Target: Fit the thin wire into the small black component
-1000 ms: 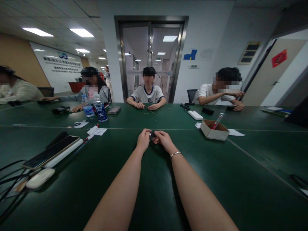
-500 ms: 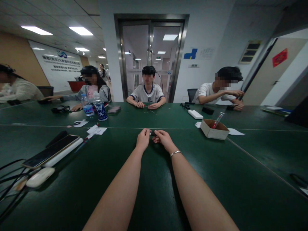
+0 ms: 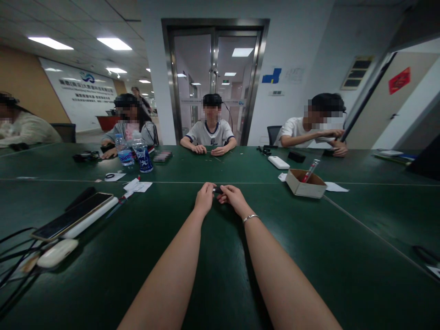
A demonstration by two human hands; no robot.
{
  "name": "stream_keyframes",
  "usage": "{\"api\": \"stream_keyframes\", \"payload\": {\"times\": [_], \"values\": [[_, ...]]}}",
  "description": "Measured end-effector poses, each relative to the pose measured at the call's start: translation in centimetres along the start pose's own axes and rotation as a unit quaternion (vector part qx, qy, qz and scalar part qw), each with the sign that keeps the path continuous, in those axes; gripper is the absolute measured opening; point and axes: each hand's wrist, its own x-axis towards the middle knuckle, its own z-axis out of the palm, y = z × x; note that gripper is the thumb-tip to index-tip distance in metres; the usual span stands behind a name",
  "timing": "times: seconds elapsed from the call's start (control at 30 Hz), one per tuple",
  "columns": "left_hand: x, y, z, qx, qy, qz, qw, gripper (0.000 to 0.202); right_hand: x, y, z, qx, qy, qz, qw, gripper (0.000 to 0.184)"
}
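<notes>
Between my two hands is a small dark object with a silvery end [image 3: 217, 190], too small to name for certain. My left hand [image 3: 205, 199] pinches its silvery left end. On the dark right part, the fingers of my right hand [image 3: 234, 199] are closed, with a silver bracelet [image 3: 250, 218] at that wrist. Both hands are just above or resting on the green table [image 3: 220, 238], near the seam that runs across it; I cannot tell whether they touch it.
To the right stands a small cardboard box [image 3: 305, 189] holding a red-and-clear tube. Left lie a phone [image 3: 75, 215], a white device [image 3: 58, 253] and cables. Paper scraps [image 3: 137, 185] and two water bottles [image 3: 142, 156] are further off. Several people sit around the table's far side.
My hands keep the same grip with barely any movement. At the far left, a seated person's outstretched arm has drawn back, and a walking person in the background has changed position.
</notes>
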Motion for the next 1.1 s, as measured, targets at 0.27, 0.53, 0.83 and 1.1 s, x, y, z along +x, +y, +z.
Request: {"api": "stream_keyframes", "payload": {"times": [0.27,0.53,0.83,1.1], "values": [[0.15,-0.3,0.16,0.019,0.008,0.011,1.0,0.026,-0.06,-0.02,-0.02,0.005,-0.002,-0.002,1.0,0.017],[0.02,-0.17,0.04,0.028,0.015,0.023,0.999,0.026,-0.09,-0.07,0.04,0.007,-0.001,-0.004,1.0,0.015],[0.11,0.01,0.09,0.03,0.017,0.017,0.999,0.024,-0.06,-0.03,-0.08,0.003,-0.005,-0.001,1.0,0.015],[0.18,-0.27,0.17,0.013,0.003,0.006,1.0,0.025,0.0,0.09,-0.1,0.004,-0.004,-0.004,1.0,0.016]]}}
